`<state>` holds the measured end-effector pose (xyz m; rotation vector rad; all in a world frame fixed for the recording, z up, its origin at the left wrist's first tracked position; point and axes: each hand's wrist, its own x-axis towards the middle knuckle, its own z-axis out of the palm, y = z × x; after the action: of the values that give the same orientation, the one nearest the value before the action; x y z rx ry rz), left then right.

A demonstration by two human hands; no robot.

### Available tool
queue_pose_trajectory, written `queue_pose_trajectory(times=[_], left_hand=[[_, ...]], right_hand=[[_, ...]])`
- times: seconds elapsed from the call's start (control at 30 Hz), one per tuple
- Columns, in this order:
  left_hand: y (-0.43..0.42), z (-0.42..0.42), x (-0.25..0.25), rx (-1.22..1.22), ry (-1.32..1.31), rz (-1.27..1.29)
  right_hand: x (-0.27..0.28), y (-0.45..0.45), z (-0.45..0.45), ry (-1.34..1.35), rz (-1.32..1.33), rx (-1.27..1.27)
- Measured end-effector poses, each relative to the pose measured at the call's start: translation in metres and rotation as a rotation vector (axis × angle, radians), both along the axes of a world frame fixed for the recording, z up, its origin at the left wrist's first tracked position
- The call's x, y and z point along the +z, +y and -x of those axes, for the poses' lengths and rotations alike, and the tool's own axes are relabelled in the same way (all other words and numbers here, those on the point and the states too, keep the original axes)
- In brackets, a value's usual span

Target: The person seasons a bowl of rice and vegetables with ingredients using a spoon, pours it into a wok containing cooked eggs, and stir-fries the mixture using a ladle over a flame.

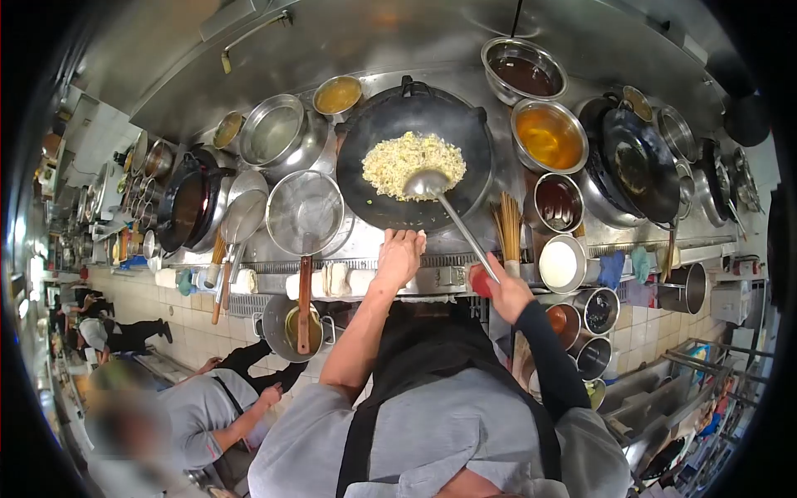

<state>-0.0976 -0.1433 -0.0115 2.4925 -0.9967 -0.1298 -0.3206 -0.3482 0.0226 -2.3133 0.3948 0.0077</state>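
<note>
A black wok (357, 170) stands in front of me with fried rice (407, 158) spread over its bottom, mixed with yellow bits. My left hand (400, 256) is closed at the wok's near rim, with a bit of pale cloth showing by the fingers. In my right hand (508, 292) is the long handle of a metal ladle (427, 183). The ladle's bowl rests on the rice, right of its middle. Something red (480, 280) shows beside the right hand's fingers; I cannot tell whether it belongs to the ladle.
Left of the wok lies a wire strainer (305, 212) across the counter edge, above a pot (281, 328). Bowls of orange liquid (548, 137) and dark sauce (525, 70) stand to the right, near a bamboo brush (506, 220). A co-worker (199, 407) is at lower left.
</note>
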Motion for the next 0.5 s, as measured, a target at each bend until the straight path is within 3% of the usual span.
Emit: queue_pose_trajectory(times=[0.13,0.27,0.33,0.5], left_hand=[[0.000,-0.003,-0.017,-0.032,-0.014,0.031],[-0.001,0.000,-0.022,-0.030,-0.066,0.069],[-0.002,0.006,-0.017,-0.015,-0.055,0.074],[-0.002,0.002,-0.024,-0.021,-0.054,0.073]], right_hand=[[0.030,-0.044,0.017,0.183,0.071,0.026],[-0.046,-0.029,-0.093,0.117,0.125,-0.032],[-0.090,-0.005,-0.117,0.010,0.017,-0.042],[-0.017,-0.012,-0.031,0.081,0.062,0.209]])
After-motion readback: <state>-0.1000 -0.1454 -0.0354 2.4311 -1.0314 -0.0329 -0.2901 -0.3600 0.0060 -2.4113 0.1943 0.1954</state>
